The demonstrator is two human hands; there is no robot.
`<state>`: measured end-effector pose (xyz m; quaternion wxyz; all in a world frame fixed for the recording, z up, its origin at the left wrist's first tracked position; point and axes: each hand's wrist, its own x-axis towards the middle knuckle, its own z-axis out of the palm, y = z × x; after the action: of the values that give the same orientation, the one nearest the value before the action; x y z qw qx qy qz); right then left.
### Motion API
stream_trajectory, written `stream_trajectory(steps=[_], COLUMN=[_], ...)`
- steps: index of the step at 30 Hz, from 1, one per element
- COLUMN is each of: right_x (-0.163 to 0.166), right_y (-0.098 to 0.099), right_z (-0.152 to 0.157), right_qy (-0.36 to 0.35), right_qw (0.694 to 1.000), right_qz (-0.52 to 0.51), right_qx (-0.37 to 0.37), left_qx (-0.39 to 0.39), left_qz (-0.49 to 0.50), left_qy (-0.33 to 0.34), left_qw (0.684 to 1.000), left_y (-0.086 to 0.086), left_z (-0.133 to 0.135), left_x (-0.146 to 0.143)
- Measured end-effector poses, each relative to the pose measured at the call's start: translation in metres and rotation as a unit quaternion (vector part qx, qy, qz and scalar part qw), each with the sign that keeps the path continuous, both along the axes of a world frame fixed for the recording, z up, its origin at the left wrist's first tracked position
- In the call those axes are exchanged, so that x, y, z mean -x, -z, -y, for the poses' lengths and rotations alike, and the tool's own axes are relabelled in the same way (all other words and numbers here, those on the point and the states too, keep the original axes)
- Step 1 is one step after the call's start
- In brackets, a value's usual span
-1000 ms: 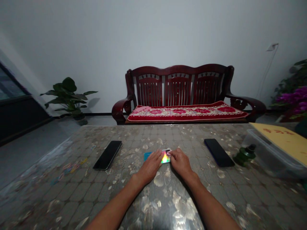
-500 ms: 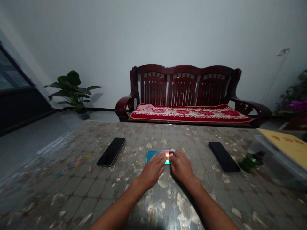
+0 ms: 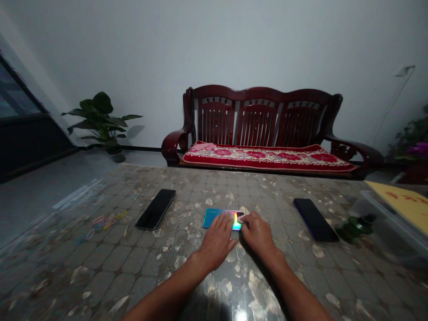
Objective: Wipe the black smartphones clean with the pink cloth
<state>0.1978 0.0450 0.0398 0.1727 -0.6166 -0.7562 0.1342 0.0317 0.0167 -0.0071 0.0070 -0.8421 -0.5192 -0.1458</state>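
A shiny blue phone (image 3: pixel 210 217) lies back side up on the table, its camera end to the right and a rainbow glare near that end. Across its middle rests my left hand (image 3: pixel 218 240), fingers stretched out flat and the thumb apart. My right hand (image 3: pixel 259 234) is curled at the camera end, thumb and fingers pinched together. A small pale bit shows at those fingertips; its kind is too small to make out.
A black phone (image 3: pixel 156 209) lies left, beside loose coloured rubber bands (image 3: pixel 106 222). Another dark phone (image 3: pixel 315 220) lies right, near a green bottle (image 3: pixel 354 228) and a clear plastic box (image 3: pixel 384 240) under yellow card (image 3: pixel 403 200). A wooden bench (image 3: pixel 256 120) stands beyond the table (image 3: pixel 140 272).
My right hand has shifted slightly right at the phone's camera end, and more of the glare shows. My left thumb has spread outward. The view has tilted a little.
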Motion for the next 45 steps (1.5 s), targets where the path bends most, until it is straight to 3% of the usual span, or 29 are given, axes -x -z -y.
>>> stream_trajectory(steps=[8,21,26,33,45], right_x=[-0.008,0.008,0.008,-0.014,-0.012], right_y=[0.0,-0.011,-0.011,-0.018,-0.011], right_z=[-0.006,-0.03,-0.033,-0.029,-0.043], right_qy=[-0.028,-0.078,-0.135,-0.098,-0.15], right_qw=[0.997,0.993,0.987,0.991,0.986], right_qz=[-0.067,0.082,0.081,0.087,0.073], right_qx=[-0.006,-0.034,-0.044,-0.004,-0.001], left_qx=[0.013,0.026,0.027,0.035,0.047], left_qz=[-0.013,-0.023,-0.02,-0.022,-0.038], left_qy=[-0.001,0.0,0.004,-0.001,-0.009], left_qw=[1.0,0.999,0.999,0.999,0.998], left_y=[0.0,-0.006,-0.007,-0.007,-0.011], left_z=[0.005,0.009,0.008,0.009,0.009], left_x=[0.007,0.004,0.003,0.003,0.001])
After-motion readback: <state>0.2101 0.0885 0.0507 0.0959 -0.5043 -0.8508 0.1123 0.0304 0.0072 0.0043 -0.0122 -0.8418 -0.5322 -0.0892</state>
